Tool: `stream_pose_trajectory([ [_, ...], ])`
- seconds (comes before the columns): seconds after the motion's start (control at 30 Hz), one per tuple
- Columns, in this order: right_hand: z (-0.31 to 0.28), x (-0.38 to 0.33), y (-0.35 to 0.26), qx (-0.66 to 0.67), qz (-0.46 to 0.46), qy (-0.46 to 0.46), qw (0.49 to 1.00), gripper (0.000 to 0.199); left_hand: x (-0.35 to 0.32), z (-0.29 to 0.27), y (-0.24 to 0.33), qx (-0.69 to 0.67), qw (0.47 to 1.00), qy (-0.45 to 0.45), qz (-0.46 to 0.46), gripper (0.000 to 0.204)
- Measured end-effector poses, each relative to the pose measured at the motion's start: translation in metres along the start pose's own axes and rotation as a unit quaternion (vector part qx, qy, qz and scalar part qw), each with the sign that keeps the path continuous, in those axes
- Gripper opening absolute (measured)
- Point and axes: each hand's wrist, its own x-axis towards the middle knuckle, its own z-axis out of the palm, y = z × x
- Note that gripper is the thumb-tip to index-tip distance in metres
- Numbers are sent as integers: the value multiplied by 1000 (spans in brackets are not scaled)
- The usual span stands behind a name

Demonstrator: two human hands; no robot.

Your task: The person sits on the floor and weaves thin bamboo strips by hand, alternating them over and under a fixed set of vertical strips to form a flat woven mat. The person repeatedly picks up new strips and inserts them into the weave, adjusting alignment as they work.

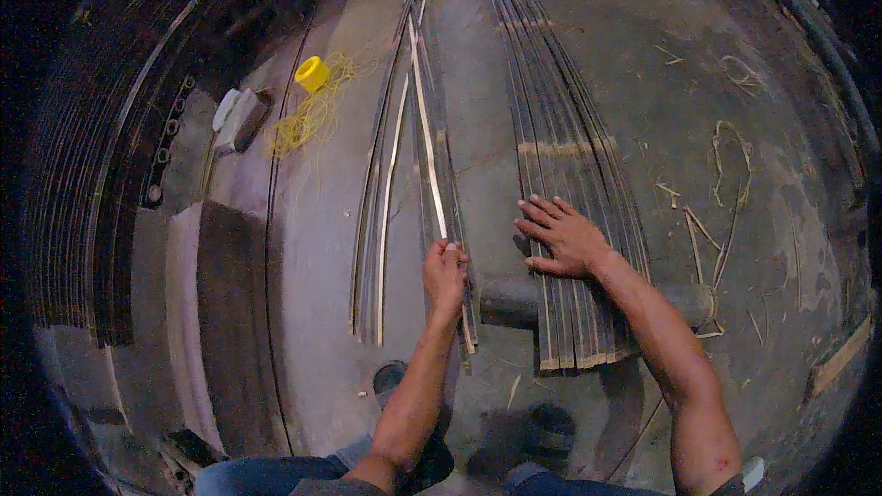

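So, a thin bamboo strip (430,161) on the concrete floor (661,83) is gripped by the left hand (445,274), while the right hand (562,237) is laid open and flat on the bundle of strips (560,142) just beside it.

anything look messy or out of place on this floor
Yes. Loose yellow string has spilled off its spool into a tangle on the floor. Thin shavings lie scattered right of the flat strip mat. The loose strips by the left hand lie uneven, one crossing the others.
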Motion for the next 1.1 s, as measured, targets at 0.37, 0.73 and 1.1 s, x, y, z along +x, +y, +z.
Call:
stream_pose_trajectory([
  [0.37,-6,4,-3,6,-3,15,1000,68,62,-51,-9,203,963,103,145,26],
  [0.73,7,6,15,-26,-3,35,999,74,27,60,17,152,950,-273,-15,28],
  [1.1,13,-12,8,-22,17,-9,1000,77,17,32,32,35,999,-24,16,19],
])
